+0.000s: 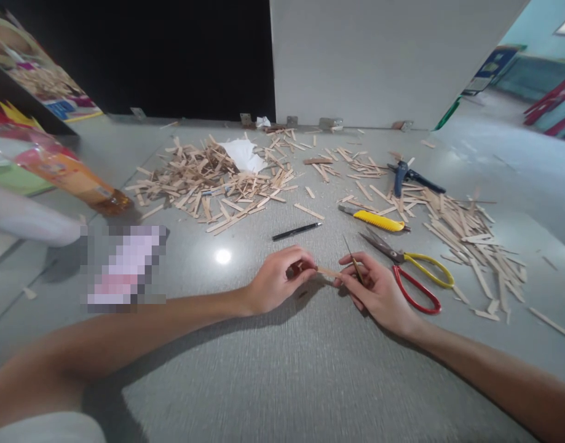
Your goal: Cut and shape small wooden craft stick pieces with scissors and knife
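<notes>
Both hands are pinching one wooden stick [327, 271]: left hand [275, 280] and right hand [377, 289] gripping opposite ends, its long axis running sideways between them, right also holding a thin pointed tool [355, 263].

Scissors [415, 277] red and yellow handles; cutter [372, 219] yellow; pen [296, 231] black; pliers [414, 176] blue; sticks [208, 181] pale tan.

L hand [275, 280]: bare, no rings | R hand [379, 289]: bare | forearms: no sleeves, no watch

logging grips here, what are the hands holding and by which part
Both hands pinch one small wooden stick: left hand on its left end, right hand on its right end, with a thin pointed tool also in the right fingers.
</notes>
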Tool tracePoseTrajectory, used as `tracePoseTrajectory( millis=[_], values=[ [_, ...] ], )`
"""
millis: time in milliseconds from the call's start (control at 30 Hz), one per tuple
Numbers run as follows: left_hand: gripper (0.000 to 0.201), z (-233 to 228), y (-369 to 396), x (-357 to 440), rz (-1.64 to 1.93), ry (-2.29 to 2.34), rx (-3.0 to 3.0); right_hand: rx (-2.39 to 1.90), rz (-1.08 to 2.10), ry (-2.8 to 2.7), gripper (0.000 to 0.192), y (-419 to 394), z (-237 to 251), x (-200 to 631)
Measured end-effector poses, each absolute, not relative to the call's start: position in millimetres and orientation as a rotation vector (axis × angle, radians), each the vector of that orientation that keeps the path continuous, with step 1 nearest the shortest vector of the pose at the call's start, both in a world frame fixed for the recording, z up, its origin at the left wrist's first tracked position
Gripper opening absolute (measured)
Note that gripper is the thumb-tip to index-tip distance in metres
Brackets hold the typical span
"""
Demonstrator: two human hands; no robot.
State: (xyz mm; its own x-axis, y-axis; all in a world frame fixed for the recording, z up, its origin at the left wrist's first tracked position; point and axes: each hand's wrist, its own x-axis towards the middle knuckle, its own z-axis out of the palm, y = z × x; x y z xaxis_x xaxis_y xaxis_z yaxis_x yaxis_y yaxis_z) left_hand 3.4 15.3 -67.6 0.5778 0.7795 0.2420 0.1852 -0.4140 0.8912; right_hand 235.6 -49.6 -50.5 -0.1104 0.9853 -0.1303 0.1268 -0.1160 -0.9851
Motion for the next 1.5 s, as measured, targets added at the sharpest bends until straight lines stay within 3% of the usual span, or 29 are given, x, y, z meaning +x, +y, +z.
tracePoseTrajectory(
  millis=[433,733,1500],
  values=[
    [0.028,-77,11,1,0.998,0.681,2.329,-1.317,1.324,-1.337,0.039,-51,-54,236],
    [0.024,-79,3,1,1.071,0.616,2.642,-1.290,1.350,-1.338,0.040,-51,-54,235],
    [0.023,-82,7,4,0.814,0.581,2.864,-1.320,1.258,-1.414,0.025,-54,-52,235]
  ],
)
